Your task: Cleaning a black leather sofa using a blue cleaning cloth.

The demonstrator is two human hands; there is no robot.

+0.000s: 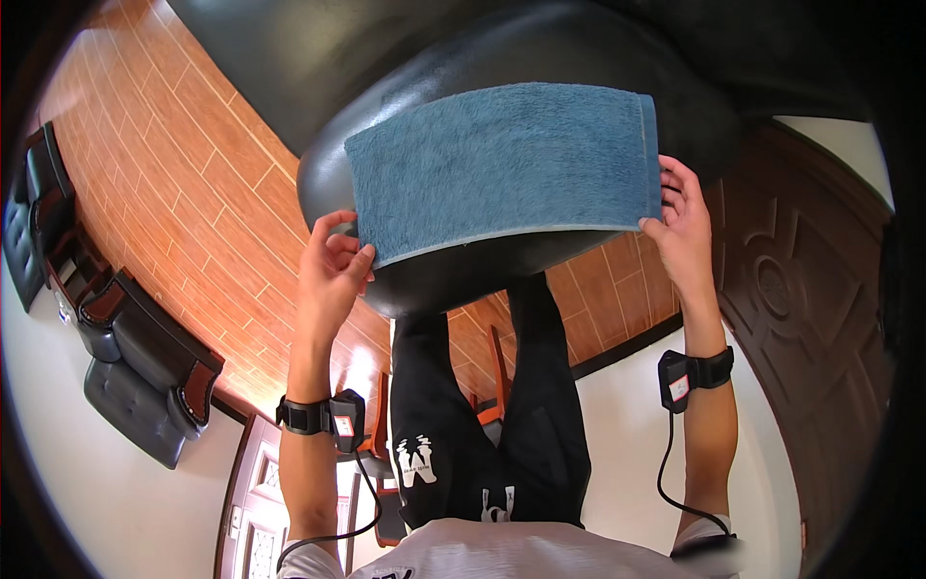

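A blue terry towel (pixel 499 159) lies spread over the rounded black leather-like seat (pixel 463 271) before me, its long near edge curving across the front of the padding. My left hand (pixel 334 257) pinches the towel's near left corner between thumb and fingers. At the opposite end, my right hand (pixel 678 217) grips the near right corner, thumb on top and fingers along the hemmed side. Both wrists wear black straps with small sensor boxes and cables. The towel hides the middle of the seat top.
Wood-look floor tiles (pixel 210 195) stretch to the left, where black tufted armchairs (pixel 155 369) stand by a wall. A carved dark brown door (pixel 788 289) is close on the right. Behind my legs are a wooden chair (pixel 499 376) and a pale door (pixel 253 492).
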